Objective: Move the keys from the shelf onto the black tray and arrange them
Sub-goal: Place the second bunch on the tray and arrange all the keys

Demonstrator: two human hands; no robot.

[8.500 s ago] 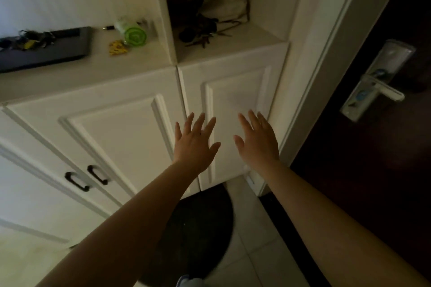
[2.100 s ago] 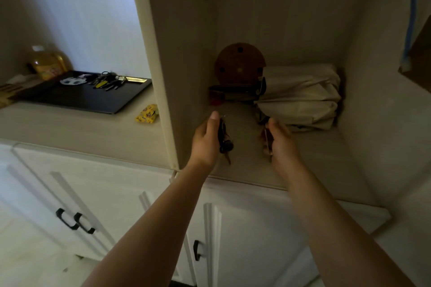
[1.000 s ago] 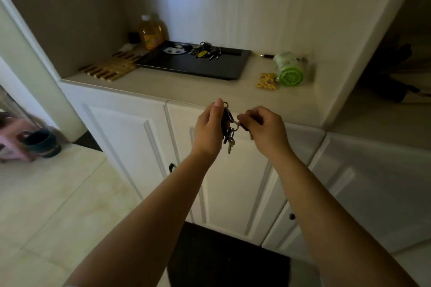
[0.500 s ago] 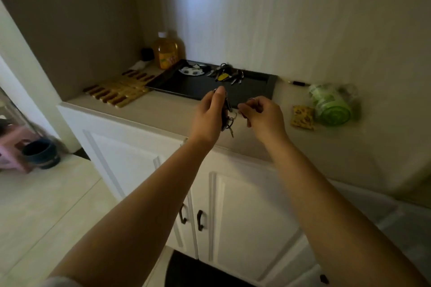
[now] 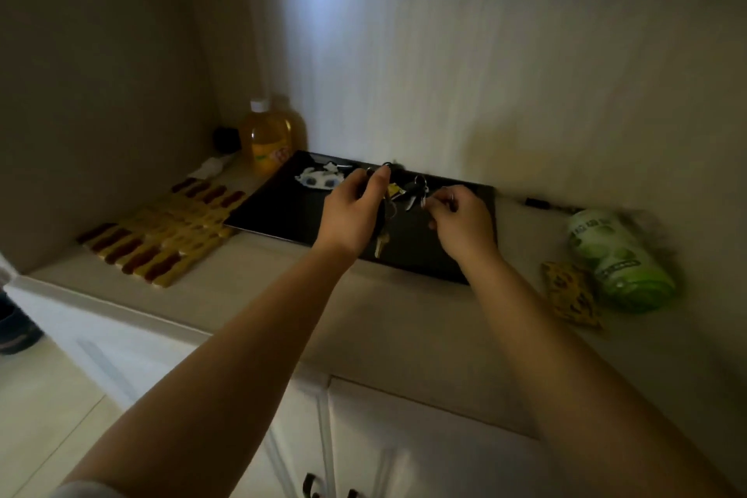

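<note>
A black tray [image 5: 283, 210] lies on the counter against the back wall. My left hand [image 5: 351, 210] hovers over its middle, pinching a key bunch [image 5: 382, 234] whose keys dangle below the fingers. My right hand [image 5: 461, 218] is over the tray's right part, fingers curled around a small key ring [image 5: 450, 196]; what hangs from it is hidden by the hand. Other keys [image 5: 414, 192] with a yellow tag lie at the tray's back edge, next to a white keychain charm [image 5: 319, 178].
A yellow liquid bottle [image 5: 269, 137] stands left of the tray at the back. A yellow-and-brown slatted mat [image 5: 161, 230] lies at the left. A green-and-white can [image 5: 618, 259] and a yellow patterned packet [image 5: 570, 295] lie at the right. White cabinet doors [image 5: 404, 449] are below.
Both hands took keys from the right shelf, carried them left and now hold them over the black tray instead of in front of the counter edge.
</note>
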